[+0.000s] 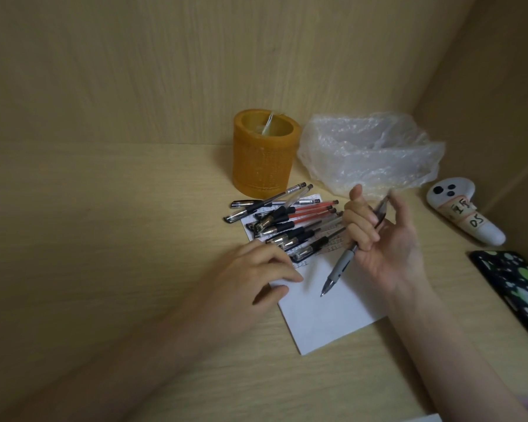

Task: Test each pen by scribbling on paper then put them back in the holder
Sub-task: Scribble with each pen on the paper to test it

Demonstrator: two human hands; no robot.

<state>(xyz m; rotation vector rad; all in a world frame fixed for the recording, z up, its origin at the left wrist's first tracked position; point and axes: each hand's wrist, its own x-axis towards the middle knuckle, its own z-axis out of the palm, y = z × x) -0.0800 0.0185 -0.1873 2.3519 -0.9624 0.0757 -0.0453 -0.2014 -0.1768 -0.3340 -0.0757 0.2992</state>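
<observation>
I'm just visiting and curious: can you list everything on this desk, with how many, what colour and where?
holder: one, amber, back of desk
pens: a pile, black and red, in front of holder
paper: one white sheet, centre
pen: one, grey, tip just above the paper
plastic bag: one, clear, right of holder
controller: one, white, far right
phone: one, dark, spotted, right edge
left hand: resting on paper
right hand: holding the grey pen
</observation>
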